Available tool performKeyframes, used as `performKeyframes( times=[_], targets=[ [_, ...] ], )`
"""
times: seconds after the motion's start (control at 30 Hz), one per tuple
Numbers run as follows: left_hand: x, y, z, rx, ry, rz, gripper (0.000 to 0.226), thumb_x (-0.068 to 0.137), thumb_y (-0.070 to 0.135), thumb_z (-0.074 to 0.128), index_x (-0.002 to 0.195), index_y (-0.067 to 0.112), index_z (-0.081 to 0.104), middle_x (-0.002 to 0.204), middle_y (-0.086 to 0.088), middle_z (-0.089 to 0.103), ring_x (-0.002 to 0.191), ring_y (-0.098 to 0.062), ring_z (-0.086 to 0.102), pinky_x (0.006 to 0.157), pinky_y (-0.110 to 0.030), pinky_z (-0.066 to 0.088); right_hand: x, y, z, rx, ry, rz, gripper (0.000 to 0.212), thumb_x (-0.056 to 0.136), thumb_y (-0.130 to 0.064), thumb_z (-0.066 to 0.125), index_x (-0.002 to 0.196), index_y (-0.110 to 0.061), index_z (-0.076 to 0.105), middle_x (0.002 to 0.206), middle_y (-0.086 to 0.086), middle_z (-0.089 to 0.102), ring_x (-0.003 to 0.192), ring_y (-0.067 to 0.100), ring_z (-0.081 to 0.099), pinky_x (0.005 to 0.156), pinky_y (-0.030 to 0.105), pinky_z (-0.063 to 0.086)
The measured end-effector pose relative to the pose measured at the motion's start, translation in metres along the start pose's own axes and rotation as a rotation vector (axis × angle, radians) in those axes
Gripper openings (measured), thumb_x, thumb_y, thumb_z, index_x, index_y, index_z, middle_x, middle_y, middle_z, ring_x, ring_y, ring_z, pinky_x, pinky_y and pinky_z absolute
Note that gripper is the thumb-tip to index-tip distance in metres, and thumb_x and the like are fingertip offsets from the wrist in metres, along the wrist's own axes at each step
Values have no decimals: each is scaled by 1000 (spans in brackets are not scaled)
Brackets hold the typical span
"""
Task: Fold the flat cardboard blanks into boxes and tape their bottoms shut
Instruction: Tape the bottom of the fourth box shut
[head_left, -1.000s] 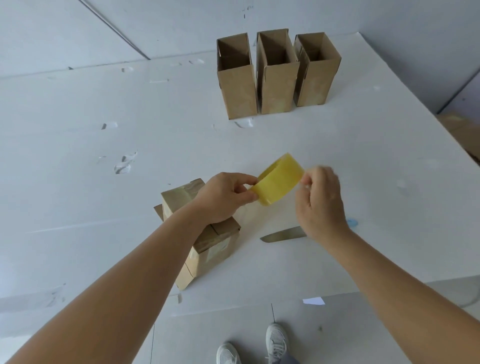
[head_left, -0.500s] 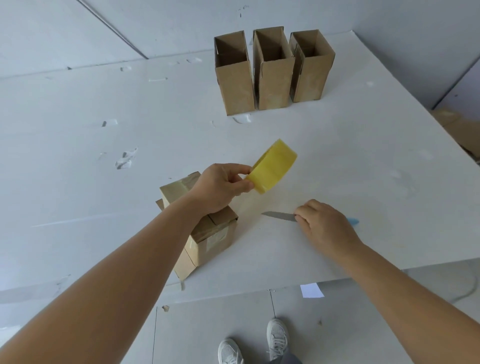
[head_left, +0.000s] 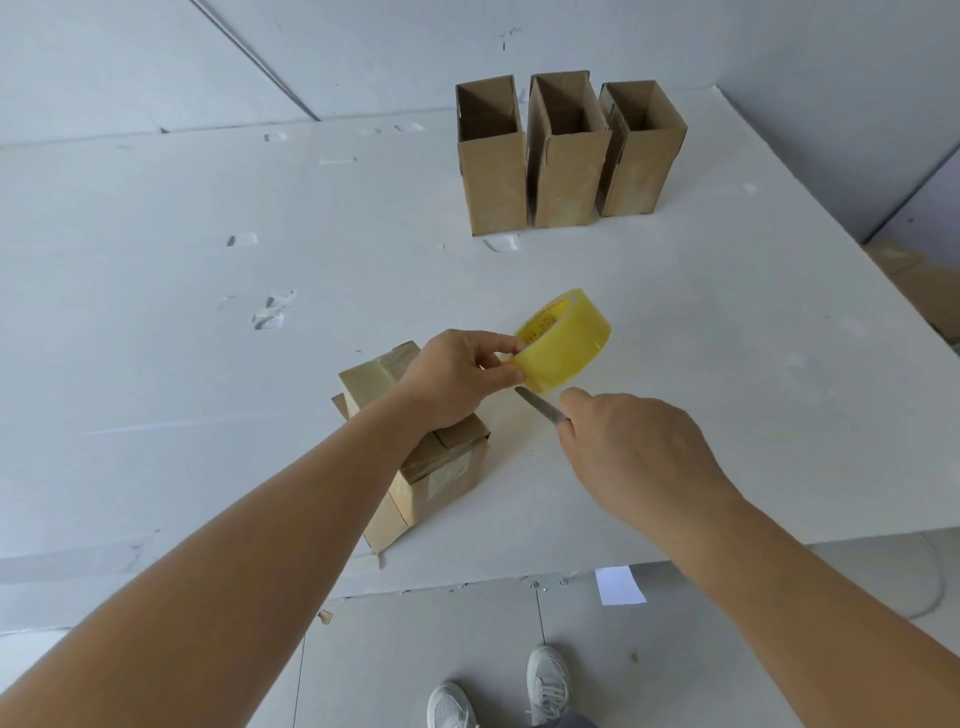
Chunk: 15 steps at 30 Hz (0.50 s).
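Just right of the frame's middle, the yellow tape roll (head_left: 563, 339) is pinched by the left hand (head_left: 457, 379) above the box (head_left: 415, 467), so the knife (head_left: 540, 408) (gripped by the right hand (head_left: 636, 457)) is best slid slowly, away from fingers.

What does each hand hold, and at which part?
Left hand pinches the yellow tape roll at its near rim. Right hand grips the knife by its handle.

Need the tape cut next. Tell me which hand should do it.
Right. The right hand already grips the knife, blade just under the tape roll held by the left hand.
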<state>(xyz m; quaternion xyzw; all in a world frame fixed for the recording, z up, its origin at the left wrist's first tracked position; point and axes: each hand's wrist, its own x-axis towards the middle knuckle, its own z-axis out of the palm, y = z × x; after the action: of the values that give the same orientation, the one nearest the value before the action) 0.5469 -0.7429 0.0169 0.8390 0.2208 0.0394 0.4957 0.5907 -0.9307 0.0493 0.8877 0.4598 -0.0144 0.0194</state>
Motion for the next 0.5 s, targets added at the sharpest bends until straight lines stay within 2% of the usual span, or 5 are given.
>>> performKeyframes(
  times=[0.17,0.23,0.3,0.37,0.5],
  targets=[
    [0,-6,0,-22,4,6,17,82,24,72,95,35,72,65,14,57,56,-9,43,67,-26,39,10,-12,-12,-13,-62,10,8,95,-14,40,95,-22,41,66,-5,34,62,23,42,44,27,19],
    [-1,-7,-1,-34,-4,22,17,83,22,72,94,35,72,66,12,57,54,-8,41,65,-25,37,16,-16,-12,-35,-79,-1,14,93,-10,41,99,-21,46,69,-4,40,63,22,45,46,27,21],
    [-2,-8,-1,-95,15,34,20,83,19,72,92,36,71,67,9,58,57,-10,43,67,-26,39,20,-19,-2,-61,-210,-15,20,92,-5,42,102,-19,52,85,-1,55,75,23,54,54,26,30],
    [-4,-9,-2,-148,28,51,22,83,15,73,93,35,71,66,8,57,55,-6,42,66,-25,39,21,-15,18,22,-289,18,17,93,-9,42,100,-19,54,90,0,57,82,27,54,63,28,33],
    [-6,-13,-3,-164,40,26,22,81,18,75,90,38,69,73,2,63,62,-11,47,70,-29,42,32,3,49,134,-138,102,15,100,-29,34,90,-21,41,76,-2,49,75,28,53,51,27,26]
  ],
)
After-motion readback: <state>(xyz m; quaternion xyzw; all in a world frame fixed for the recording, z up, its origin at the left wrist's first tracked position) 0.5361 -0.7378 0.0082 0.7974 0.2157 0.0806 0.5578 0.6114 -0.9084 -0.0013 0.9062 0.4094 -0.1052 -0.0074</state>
